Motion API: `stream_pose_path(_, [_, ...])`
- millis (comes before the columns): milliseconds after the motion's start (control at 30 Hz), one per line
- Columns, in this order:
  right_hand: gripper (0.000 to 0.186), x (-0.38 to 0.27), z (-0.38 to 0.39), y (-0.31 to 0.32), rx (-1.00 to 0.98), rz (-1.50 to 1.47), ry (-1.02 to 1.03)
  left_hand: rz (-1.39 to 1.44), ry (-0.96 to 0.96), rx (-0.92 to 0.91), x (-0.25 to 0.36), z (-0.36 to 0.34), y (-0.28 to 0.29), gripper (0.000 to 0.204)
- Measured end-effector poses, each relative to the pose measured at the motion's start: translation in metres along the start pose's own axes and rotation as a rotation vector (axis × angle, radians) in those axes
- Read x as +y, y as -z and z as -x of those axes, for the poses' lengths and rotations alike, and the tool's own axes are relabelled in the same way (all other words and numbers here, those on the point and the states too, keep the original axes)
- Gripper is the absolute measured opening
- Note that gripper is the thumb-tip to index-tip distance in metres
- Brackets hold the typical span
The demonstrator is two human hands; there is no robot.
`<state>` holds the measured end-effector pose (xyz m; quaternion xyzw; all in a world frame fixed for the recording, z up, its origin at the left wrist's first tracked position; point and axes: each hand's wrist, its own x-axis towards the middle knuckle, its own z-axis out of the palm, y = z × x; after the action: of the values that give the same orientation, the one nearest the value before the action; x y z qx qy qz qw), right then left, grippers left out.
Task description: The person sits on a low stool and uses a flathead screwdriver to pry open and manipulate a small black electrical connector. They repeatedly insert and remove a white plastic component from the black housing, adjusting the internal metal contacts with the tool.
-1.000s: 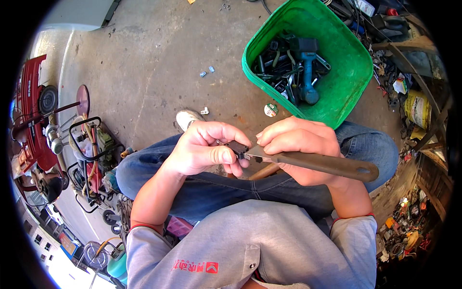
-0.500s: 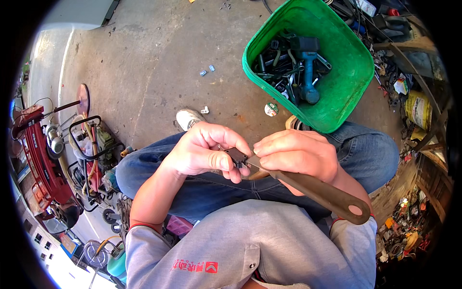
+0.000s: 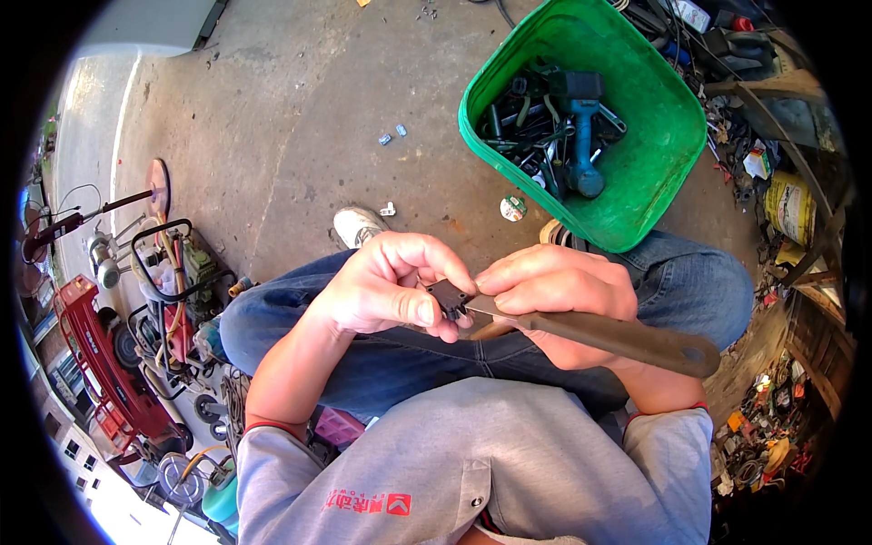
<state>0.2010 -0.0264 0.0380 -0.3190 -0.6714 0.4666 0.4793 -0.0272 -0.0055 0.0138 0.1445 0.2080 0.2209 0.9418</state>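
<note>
While left fingers (image 3: 442,258) pinch a black part (image 3: 445,292), right fingers (image 3: 549,291) grip a knife (image 3: 622,339); it's brown-handled.

Tool handle (image 3: 622,340) matt, smooth; bucket (image 3: 656,150) glossy plastic; shirt (image 3: 413,445) cloth.

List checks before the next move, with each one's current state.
1. Black part gripped by left hand: ok, pinched between thumb and fingers.
2. Brown-handled tool held by right hand: ok, handle's end sticks out to the right.
3. Tool's metal end touching the part: cannot tell, it is right at the part's edge.
4. Left fingertips well clear of the metal end: not ok, close beside it.
5. Blue power tool inside green bucket: ok, lying among other tools.
</note>
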Motion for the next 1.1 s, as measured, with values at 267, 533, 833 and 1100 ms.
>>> stream_pose_path(267, [0.02, 0.004, -0.002, 0.004, -0.056, 0.033, 0.084, 0.007, 0.035, -0.012, -0.001, 0.0, 0.004, 0.035])
stream_pose_path(533, [0.023, 0.001, -0.001, 0.004, -0.071, -0.016, 0.027, 0.038, 0.064, -0.033, -0.001, 0.0, 0.003, 0.035])
stream_pose_path(833, [0.026, -0.004, -0.001, 0.007, -0.082, 0.064, 0.022, -0.023, 0.051, 0.001, -0.004, -0.002, 0.003, 0.036])
stream_pose_path(1100, [0.021, 0.002, 0.004, 0.008, -0.072, 0.098, 0.044, -0.046, 0.053, 0.042, -0.002, -0.004, 0.005, 0.037])
